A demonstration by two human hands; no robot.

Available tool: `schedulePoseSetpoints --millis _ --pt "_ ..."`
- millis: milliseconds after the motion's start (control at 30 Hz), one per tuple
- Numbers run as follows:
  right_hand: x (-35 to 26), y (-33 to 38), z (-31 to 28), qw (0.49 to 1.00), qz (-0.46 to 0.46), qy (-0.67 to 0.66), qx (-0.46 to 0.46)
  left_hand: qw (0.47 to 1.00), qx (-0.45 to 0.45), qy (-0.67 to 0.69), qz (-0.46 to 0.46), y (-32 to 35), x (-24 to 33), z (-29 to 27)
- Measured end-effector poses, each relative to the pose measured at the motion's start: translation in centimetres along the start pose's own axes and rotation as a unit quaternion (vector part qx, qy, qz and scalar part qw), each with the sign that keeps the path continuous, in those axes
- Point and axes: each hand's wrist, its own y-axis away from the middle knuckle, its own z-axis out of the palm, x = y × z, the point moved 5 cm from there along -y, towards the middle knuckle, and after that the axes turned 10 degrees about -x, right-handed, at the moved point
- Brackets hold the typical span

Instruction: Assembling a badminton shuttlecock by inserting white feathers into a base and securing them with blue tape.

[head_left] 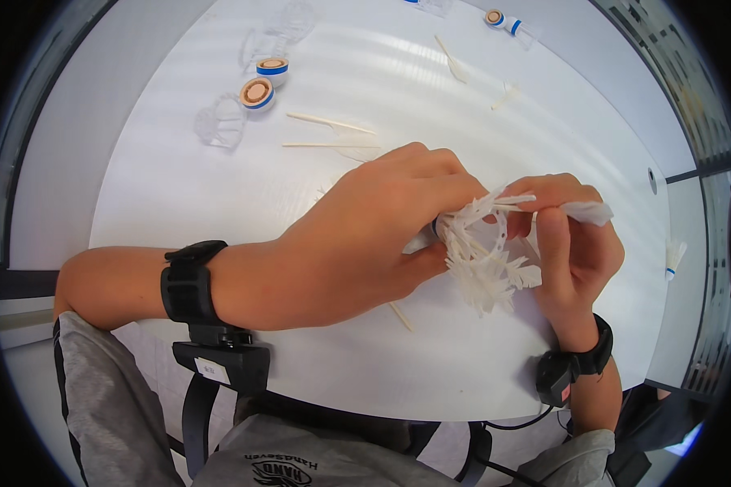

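Note:
My left hand [374, 223] is closed round the base of a shuttlecock [483, 264], a ring of ragged white feathers whose open end faces right. A bit of the blue band shows by my left fingers; the rest of the base is hidden. Against the right side of the ring, my right hand [581, 260] pinches a single white feather [586, 213] between thumb and fingers. Its vane sticks out to the right, and its quill points left toward the shuttlecock. Whether the quill touches the ring I cannot tell.
On the white table [341, 365], two cork bases [257, 94] with blue bands lie at the far left beside clear plastic skirts [219, 122]. Loose feathers [333, 146] lie beyond my left hand. Another base [495, 18] lies at the far edge, and a shuttlecock [674, 260] at the right.

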Motion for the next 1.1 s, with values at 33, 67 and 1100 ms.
schedulePoseSetpoints --millis 33,67,1100 --pt "-0.32 -0.01 0.21 1.000 -0.019 0.018 0.014 1.000 -0.018 0.008 -0.013 0.08 -0.12 0.02" --pt "-0.34 0.02 0.11 1.000 -0.019 0.017 0.013 1.000 -0.017 0.008 -0.014 0.03 -0.05 -0.06" --pt "-0.70 -0.73 0.77 0.989 -0.050 0.138 -0.032 1.000 -0.018 -0.001 -0.021 0.21 0.18 -0.20"
